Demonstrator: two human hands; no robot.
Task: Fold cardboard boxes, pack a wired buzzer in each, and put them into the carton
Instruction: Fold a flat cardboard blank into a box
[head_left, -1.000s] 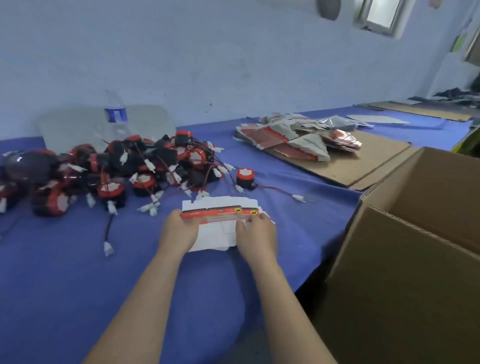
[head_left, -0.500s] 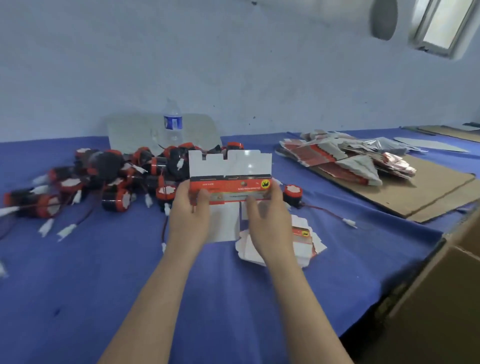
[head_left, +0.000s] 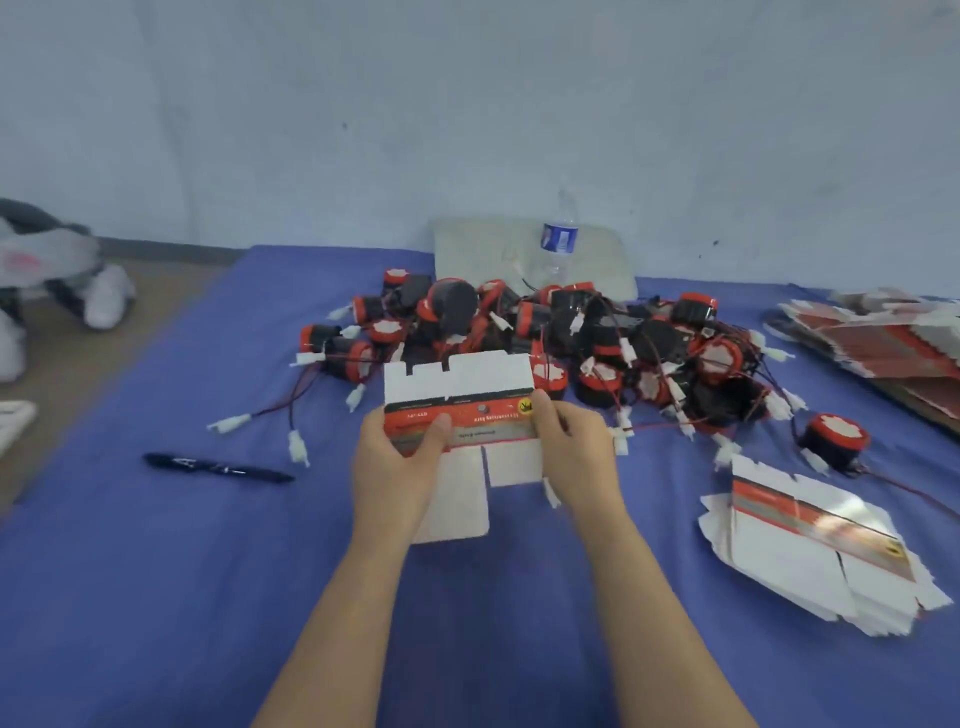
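Box blank being readied for folding: a printed box blank (head_left: 483, 421) is being held up over the middle of the blue-covered table (head_left: 156, 571). It is being pinched at its left end by the left hand (head_left: 395, 467), thumb laid on the red band, and gripped at its right end by the right hand (head_left: 576, 452), fingers curled round the edge.

The blank is being kept flat, with white flaps showing above and below the band. No side is being squared up yet, so the folding step is judged to be at its very start.

The wired buzzers (head_left: 571, 343) are being left in a tangled heap at twelve to one o'clock of the hands, just beyond the blank, with one lone buzzer (head_left: 834, 441) lying apart at three o'clock. A stack of flat blanks (head_left: 810, 551) is being kept at four o'clock, a dark pen (head_left: 218, 466) at nine o'clock, and a water bottle (head_left: 558, 244) at twelve o'clock by the wall. The carton is not being shown.

Next, the panels are probably to be pushed open into a tube and the bottom flaps tucked in. Care is being called for, since thin card is judged likely to crease off its score lines.
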